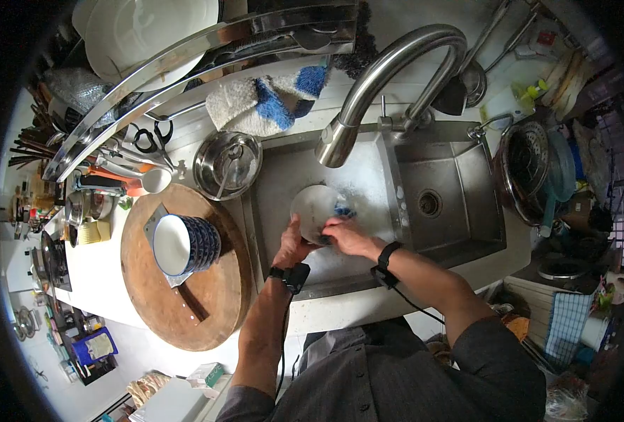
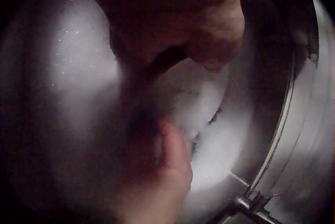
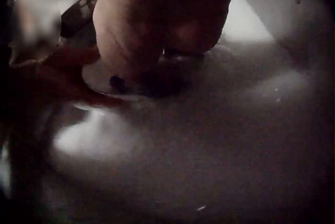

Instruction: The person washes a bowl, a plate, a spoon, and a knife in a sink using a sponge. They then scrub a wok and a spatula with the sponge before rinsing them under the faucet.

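In the head view, a round white dish [image 1: 314, 204] is tilted over the left basin of the sink. My left hand [image 1: 294, 244] grips its near left edge, thumb up along the rim. Curled against the dish's near right side is my right hand [image 1: 353, 238], with a small dark pad [image 3: 157, 84] pressed under its fingers in the right wrist view; its exact kind I cannot tell. A blue-patterned patch [image 1: 344, 209] shows at the dish's right edge. White suds [image 2: 84, 62] surround both hands in the left wrist view.
A stack of blue-and-white bowls [image 1: 174, 245] and a knife [image 1: 188, 304] lie on a round wooden board [image 1: 139, 295] at left. A steel bowl [image 1: 206, 172] holds a spoon. The faucet [image 1: 340, 137] arches over the sink, beside the right basin [image 1: 459, 218].
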Tool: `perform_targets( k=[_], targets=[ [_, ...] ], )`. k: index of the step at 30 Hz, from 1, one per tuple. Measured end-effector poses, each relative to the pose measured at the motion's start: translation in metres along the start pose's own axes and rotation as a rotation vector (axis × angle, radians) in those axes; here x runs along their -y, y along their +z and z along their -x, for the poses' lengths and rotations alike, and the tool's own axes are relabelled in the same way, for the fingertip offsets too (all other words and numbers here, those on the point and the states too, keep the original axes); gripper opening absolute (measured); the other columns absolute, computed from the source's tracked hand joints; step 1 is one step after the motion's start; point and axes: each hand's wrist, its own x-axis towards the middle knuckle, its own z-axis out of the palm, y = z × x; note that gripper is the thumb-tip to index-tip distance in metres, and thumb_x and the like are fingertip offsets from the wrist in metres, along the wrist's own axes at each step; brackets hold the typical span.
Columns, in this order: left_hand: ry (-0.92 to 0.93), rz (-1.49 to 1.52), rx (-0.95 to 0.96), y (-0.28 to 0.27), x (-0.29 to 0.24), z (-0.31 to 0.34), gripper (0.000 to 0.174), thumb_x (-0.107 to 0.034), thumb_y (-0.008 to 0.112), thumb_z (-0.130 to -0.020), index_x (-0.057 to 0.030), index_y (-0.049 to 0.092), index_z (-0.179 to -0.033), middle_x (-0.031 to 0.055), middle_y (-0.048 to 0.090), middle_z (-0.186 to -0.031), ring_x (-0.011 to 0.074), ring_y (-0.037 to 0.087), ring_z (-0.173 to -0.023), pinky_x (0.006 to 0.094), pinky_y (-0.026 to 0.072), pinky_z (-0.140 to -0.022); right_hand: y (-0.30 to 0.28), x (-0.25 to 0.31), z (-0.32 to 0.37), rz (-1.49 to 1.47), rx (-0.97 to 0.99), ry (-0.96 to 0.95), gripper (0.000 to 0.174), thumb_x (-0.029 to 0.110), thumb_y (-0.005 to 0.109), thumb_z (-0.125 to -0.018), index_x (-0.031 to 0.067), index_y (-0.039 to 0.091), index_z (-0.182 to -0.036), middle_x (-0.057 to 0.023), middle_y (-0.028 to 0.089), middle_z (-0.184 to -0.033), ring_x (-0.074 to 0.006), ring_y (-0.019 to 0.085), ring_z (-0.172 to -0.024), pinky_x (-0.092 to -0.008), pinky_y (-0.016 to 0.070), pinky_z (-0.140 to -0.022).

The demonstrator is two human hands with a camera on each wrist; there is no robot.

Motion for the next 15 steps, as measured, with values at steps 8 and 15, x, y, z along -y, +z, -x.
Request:
perform_targets(
  k=[8, 15],
  targets=[
    [-0.109, 0.003, -0.065, 0.005, 0.008, 0.006, 0.057, -0.037, 0.063, -0.100, -0.0120, 0.041, -0.147, 0.0189, 0.051, -0.142, 0.0441, 0.054, -0.127, 0.0725, 0.0480, -0.096, -0.036, -0.033, -0.025, 0.416, -0.170, 0.213, 0.026, 0.015, 0.053, -0.094, 0.0088, 0.060, -0.118, -0.0143, 0.055, -0.120, -0.0353, 0.050, -0.121, -0.0494, 0.0438, -0.101],
    [-0.018, -0.153, -0.061, 0.018, 0.011, 0.017, 0.056, -0.022, 0.063, -0.099, -0.0121, 0.040, -0.149, 0.0171, 0.051, -0.145, 0.0408, 0.054, -0.128, 0.0631, 0.0507, -0.099, -0.018, -0.064, -0.040, 0.098, -0.148, 0.440, 0.036, 0.021, 0.067, -0.089, 0.0013, 0.059, -0.118, -0.0256, 0.067, -0.109, -0.0463, 0.063, -0.104, -0.0546, 0.0496, -0.092]
  ],
)
